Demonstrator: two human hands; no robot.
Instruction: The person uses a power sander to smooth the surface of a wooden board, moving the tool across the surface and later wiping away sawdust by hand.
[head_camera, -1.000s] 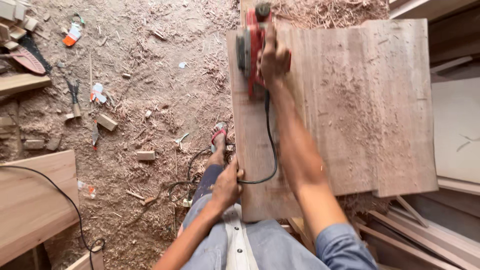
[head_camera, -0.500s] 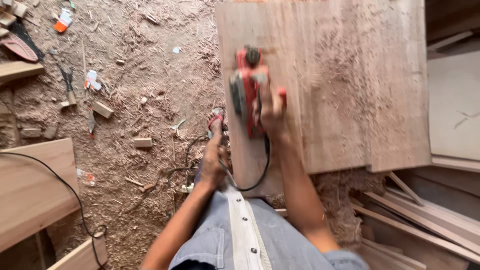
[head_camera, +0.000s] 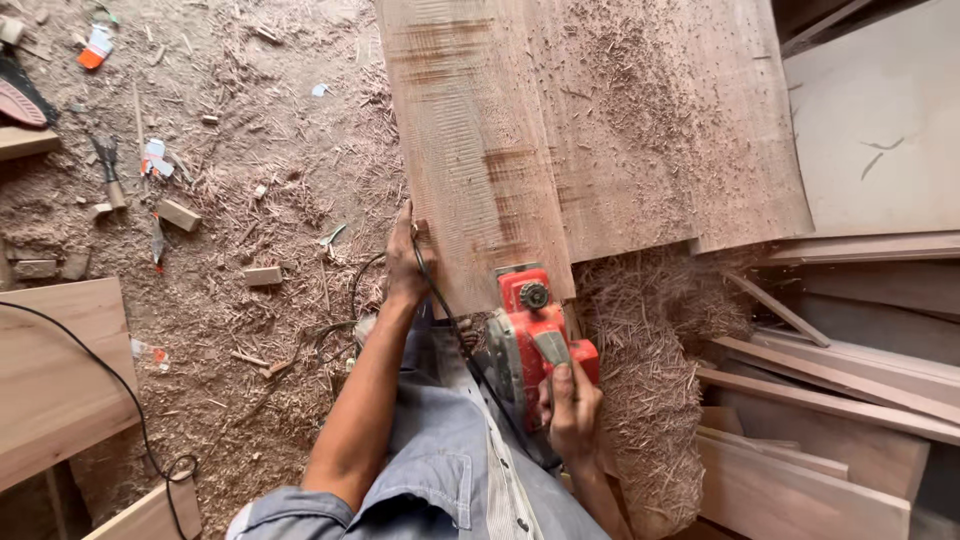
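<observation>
Head view, right hand (head_camera: 572, 408) gripping red electric planer (head_camera: 532, 335) off near end of plank (head_camera: 475, 160), left hand (head_camera: 403, 262) clamped on plank edge, shavings on floor (head_camera: 260, 150).

Red-orange electric planer (head_camera: 535, 335) with black cord (head_camera: 450, 320), reddish-brown board (head_camera: 480, 150) with darker bands, grey-blue shirt (head_camera: 440, 480)
</observation>
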